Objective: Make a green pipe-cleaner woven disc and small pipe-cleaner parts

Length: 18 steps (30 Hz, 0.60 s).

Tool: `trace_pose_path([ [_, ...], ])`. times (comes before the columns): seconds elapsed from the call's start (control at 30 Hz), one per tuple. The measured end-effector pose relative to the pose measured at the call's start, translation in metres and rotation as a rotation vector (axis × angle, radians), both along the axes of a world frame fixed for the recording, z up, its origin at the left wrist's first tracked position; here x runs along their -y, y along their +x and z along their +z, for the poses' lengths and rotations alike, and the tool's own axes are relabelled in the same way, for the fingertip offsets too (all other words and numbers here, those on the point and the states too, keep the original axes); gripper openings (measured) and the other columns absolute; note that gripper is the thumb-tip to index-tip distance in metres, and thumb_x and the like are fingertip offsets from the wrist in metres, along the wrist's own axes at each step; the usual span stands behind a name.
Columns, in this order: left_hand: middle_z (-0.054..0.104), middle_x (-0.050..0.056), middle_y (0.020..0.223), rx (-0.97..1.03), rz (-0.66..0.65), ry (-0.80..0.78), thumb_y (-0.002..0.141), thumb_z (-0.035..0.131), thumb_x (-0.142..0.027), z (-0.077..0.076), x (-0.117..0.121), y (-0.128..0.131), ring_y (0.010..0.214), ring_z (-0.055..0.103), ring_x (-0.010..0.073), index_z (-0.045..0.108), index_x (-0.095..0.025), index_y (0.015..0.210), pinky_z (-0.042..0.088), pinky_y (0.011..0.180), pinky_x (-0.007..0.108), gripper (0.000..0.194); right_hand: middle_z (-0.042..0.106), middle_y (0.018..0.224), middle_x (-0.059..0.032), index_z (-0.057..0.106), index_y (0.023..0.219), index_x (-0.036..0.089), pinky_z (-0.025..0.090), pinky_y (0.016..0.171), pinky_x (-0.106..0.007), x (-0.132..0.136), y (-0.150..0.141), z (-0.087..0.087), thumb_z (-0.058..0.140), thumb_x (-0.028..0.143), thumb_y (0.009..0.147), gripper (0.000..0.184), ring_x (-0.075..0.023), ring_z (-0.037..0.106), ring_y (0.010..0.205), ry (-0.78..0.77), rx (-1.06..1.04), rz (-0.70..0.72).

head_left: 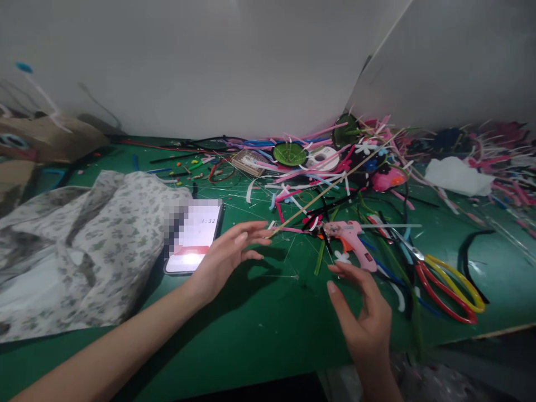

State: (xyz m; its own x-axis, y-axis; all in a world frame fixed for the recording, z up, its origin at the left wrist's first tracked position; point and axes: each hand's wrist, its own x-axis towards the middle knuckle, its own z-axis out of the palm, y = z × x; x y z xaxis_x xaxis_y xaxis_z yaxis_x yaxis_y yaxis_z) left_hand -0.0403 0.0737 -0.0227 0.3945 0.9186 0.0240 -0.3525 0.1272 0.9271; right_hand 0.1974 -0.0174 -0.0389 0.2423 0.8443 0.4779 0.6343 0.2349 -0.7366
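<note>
My left hand (228,254) hovers over the green table (268,329) with its fingers stretched out and apart, holding nothing, just right of a lit phone (193,237). My right hand (362,304) is raised nearer the front edge, fingers apart and empty, its fingertips close to a pink glue gun (350,237) lying on the table. A thin wooden stick (330,187) runs diagonally from near my left fingertips up to the right.
A patterned cloth (84,245) covers the left of the table. Red and yellow scissors (444,282) lie at the right. A heap of coloured pipe cleaners and strips (335,162), a green disc (290,153) and a white tape roll (323,158) fill the back. White boards stand behind.
</note>
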Motion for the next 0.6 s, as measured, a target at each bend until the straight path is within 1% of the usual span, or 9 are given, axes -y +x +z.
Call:
trace_pose_path([
  [0.17, 0.054, 0.010, 0.138, 0.117, -0.058, -0.058, 0.089, 0.054, -0.048, 0.0008, 0.0003, 0.0033, 0.127, 0.048, 0.0306, 0.056, -0.023, 0.131, 0.045, 0.093, 0.038, 0.049, 0.066, 0.102, -0.0069, 0.060, 0.112, 0.021, 0.050, 0.084, -0.038, 0.0023, -0.0007, -0.0041, 0.064, 0.022, 0.083, 0.029, -0.0211, 0.062, 0.095, 0.027, -0.066, -0.031],
  [0.3, 0.044, 0.010, 0.148, 0.273, -0.118, -0.193, 0.093, 0.040, -0.055, 0.0046, 0.0010, 0.0040, 0.136, 0.038, 0.0328, 0.047, -0.023, 0.140, 0.041, 0.098, 0.043, 0.057, 0.065, 0.103, -0.0072, 0.060, 0.112, 0.021, 0.050, 0.086, -0.038, 0.0056, -0.0010, -0.0064, 0.065, 0.022, 0.083, 0.029, -0.0217, 0.061, 0.097, 0.067, -0.105, -0.072],
  [0.4, 0.043, 0.009, 0.150, 0.308, -0.127, -0.259, 0.095, 0.032, -0.058, 0.0049, -0.0004, 0.0033, 0.138, 0.036, 0.0323, 0.044, -0.024, 0.142, 0.040, 0.098, 0.044, 0.060, 0.065, 0.102, -0.0066, 0.061, 0.110, 0.021, 0.050, 0.085, -0.037, 0.0064, -0.0009, -0.0078, 0.066, 0.024, 0.082, 0.028, -0.0211, 0.062, 0.096, 0.070, -0.100, -0.096],
  [0.5, 0.043, 0.009, 0.149, 0.240, -0.115, -0.204, 0.094, 0.034, -0.058, 0.0025, -0.0013, 0.0035, 0.135, 0.040, 0.0331, 0.045, -0.025, 0.141, 0.041, 0.098, 0.045, 0.058, 0.067, 0.097, -0.0047, 0.062, 0.105, 0.022, 0.052, 0.081, -0.034, 0.0053, -0.0013, -0.0067, 0.068, 0.026, 0.082, 0.024, -0.0190, 0.064, 0.089, 0.052, -0.072, -0.123],
  [0.6, 0.047, 0.008, 0.147, 0.016, -0.092, -0.070, 0.094, 0.046, -0.050, 0.0034, 0.0008, 0.0061, 0.130, 0.046, 0.0317, 0.047, -0.028, 0.138, 0.040, 0.101, 0.045, 0.050, 0.069, 0.086, -0.0018, 0.065, 0.097, 0.022, 0.053, 0.074, -0.029, 0.0038, -0.0018, -0.0022, 0.068, 0.029, 0.083, 0.016, -0.0165, 0.066, 0.079, 0.048, -0.027, -0.113],
])
